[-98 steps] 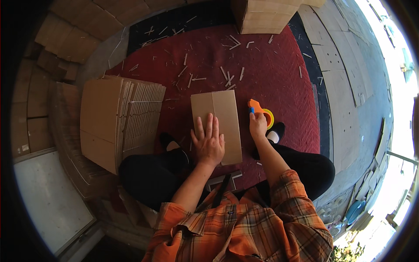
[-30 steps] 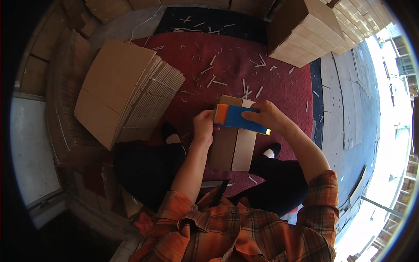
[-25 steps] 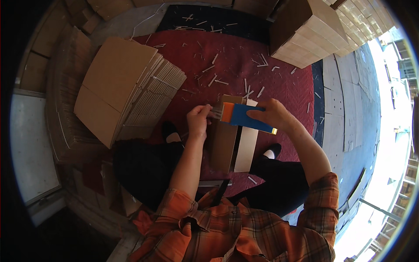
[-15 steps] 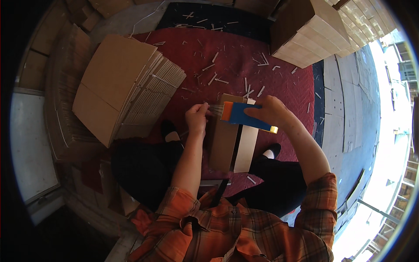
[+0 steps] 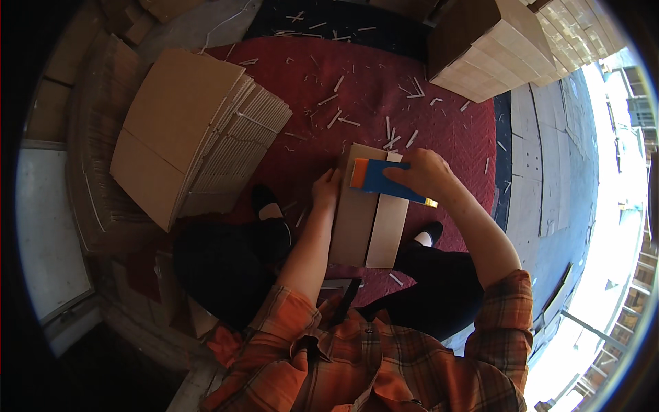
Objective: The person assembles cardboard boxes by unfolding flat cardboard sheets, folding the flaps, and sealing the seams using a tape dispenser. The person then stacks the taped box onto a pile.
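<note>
Right hand [image 5: 427,174] clamps a flat blue-and-orange tape dispenser [image 5: 377,178]; left hand [image 5: 326,189], grip unclear, flanks a rectangular brown cardboard box's [image 5: 353,230] left edge. Weak bracing could skew flaps [image 5: 388,233].

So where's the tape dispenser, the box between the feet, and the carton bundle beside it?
Tape dispenser [image 5: 386,179]: head view, blue side.
Box [image 5: 353,230]: head view, panel left of its seam.
Carton bundle [image 5: 185,113]: head view, outer face.

Red mat [image 5: 470,151] under carton [image 5: 352,230] and scraps [image 5: 412,139], probably cardboard.
</note>
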The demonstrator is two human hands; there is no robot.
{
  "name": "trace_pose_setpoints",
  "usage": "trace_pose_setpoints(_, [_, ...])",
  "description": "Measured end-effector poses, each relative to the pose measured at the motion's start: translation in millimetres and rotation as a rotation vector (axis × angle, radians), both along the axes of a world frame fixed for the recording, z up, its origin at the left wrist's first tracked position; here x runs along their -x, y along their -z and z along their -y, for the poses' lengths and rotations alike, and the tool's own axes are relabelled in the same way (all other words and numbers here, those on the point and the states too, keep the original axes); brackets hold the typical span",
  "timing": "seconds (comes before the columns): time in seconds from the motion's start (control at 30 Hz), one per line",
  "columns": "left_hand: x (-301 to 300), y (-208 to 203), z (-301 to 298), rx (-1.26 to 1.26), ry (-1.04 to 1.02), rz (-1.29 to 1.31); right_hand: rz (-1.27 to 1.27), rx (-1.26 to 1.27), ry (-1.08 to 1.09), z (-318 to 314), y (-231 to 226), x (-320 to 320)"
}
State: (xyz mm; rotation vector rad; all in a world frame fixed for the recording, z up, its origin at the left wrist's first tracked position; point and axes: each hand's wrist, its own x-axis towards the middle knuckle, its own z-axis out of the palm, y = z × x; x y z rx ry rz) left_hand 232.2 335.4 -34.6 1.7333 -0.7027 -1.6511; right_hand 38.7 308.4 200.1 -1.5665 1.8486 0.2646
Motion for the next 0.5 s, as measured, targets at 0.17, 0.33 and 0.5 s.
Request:
trace_pose_setpoints(0.17, [10.1,-24.7,-19.1,0.171,-0.16,-0.132,-0.014,-0.018,0.007,-2.1,5.0,9.3])
trace_pose_setpoints(0.33, [-7.6,-40.1,-28.8,0.208,0.123,-0.118,0.008,0.013,-0.026,0.9,-0.5,-0.8])
trace_pose_setpoints(0.5, [10.5,-107.2,-90.7,0.746,0.27,0.418,0.044,0.025,-0.005,-4.0,10.0,20.2])
